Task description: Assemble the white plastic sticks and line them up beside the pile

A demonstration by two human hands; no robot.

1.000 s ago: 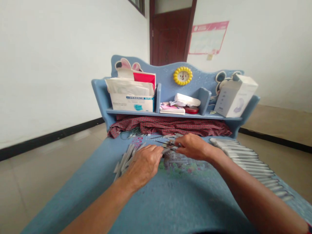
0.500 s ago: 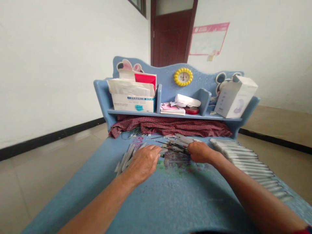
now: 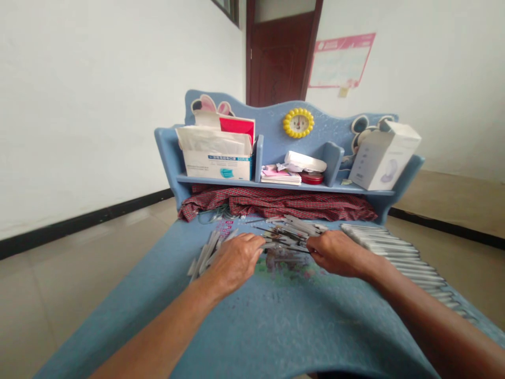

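Observation:
My left hand (image 3: pixel 240 259) is closed, thumb and fingers pinched at the left edge of a loose pile. Whatever is in that pinch is too small to name. Across from it, my right hand (image 3: pixel 333 251) is closed on a thin dark stick (image 3: pixel 296 249) that points left toward the left hand. Between and behind both hands lies the pile of thin pale and dark sticks (image 3: pixel 294 229). Beside my left hand, flat translucent strips (image 3: pixel 208 251) lie bunched, partly hidden by the hand.
A row of slim grey-white pieces (image 3: pixel 398 258) lines the blue desk's (image 3: pixel 272 326) right side. Behind lie a red checked cloth (image 3: pixel 284 202) and a shelf (image 3: pixel 221 181) holding a mask box (image 3: pixel 216 164), a red round tin (image 3: pixel 311 179) and a white box (image 3: pixel 384 158).
My right hand has drawn slightly right and toward me, and the dark stick in it shows more plainly. A dark tip below my left fingers is out of sight. The view has shifted a little.

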